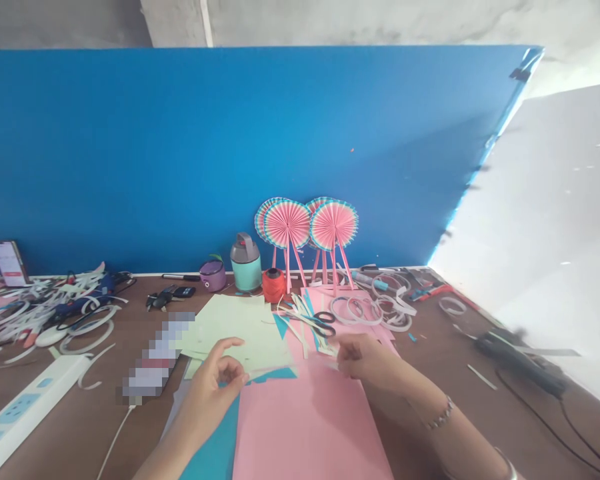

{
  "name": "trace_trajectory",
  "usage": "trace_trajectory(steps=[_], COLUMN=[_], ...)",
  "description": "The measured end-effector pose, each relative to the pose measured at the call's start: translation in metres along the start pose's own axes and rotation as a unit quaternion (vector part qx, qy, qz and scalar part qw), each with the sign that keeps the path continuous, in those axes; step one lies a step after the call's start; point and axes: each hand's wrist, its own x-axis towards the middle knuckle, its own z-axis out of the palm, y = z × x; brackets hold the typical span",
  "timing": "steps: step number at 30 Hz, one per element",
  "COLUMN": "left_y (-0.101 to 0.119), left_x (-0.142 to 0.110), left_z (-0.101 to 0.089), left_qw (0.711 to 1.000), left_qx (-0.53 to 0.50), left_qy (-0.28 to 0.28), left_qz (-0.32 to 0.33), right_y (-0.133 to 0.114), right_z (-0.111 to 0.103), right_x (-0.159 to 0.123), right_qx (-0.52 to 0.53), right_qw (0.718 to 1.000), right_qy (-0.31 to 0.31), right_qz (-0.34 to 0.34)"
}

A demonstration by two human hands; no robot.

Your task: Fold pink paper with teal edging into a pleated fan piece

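Note:
My left hand (224, 373) hovers over the left edge of the pink paper, its index finger curved and raised, its thumb tip close against the other fingertips. Across from it, my right hand (357, 357) is closed in a pinch. A thin, faint, blurred strip (295, 365) seems to run between the two hands; its material is unclear. Below lies a pink paper sheet (310, 427), partly over a blue sheet (210, 447). Pale green paper (235, 327) lies beyond my left hand. Black-handled scissors (324, 324) rest on paper strips just beyond my right hand.
Pink paper fans (287, 225) stand against the blue panel (180, 147). A red thread spool (273, 285), turquoise container (246, 267) and purple pot (213, 275) stand behind. A phone (155, 363), power strip (30, 407) and tangled white strips (35, 313) lie left; a black corded tool (523, 363) lies right.

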Motion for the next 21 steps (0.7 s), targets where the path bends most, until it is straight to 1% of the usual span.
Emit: trace_trajectory(steps=[2,4,8,11,14,17,21], left_y=[0.000,0.000,-0.001,-0.001,-0.001,0.000,-0.001], left_x=[-0.001,-0.001,-0.001,0.001,0.001,0.001,-0.001], left_z=[0.001,0.001,0.001,0.001,0.000,0.000,0.001], left_qw=[1.000,0.998,0.994,0.992,0.991,0.995,0.998], left_qx=[-0.031,-0.058,-0.100,-0.117,-0.124,-0.089,0.034], left_qy=[0.003,-0.008,-0.034,-0.032,-0.022,-0.020,-0.026], left_qz=[0.003,-0.001,-0.026,-0.038,-0.041,-0.042,-0.046], right_y=[0.005,0.008,0.004,-0.002,-0.005,-0.007,-0.008], right_z=[-0.001,-0.002,-0.001,0.001,0.002,0.002,0.004], right_x=[0.002,0.003,0.003,0.001,-0.001,-0.003,-0.007], right_qx=[0.019,0.028,0.028,0.020,0.020,0.006,-0.085], right_qw=[1.000,1.000,0.999,0.999,0.999,0.999,0.995], right_qy=[0.006,0.009,0.027,0.033,0.031,0.032,0.034], right_qz=[-0.008,-0.005,0.002,0.002,0.017,0.023,0.040])
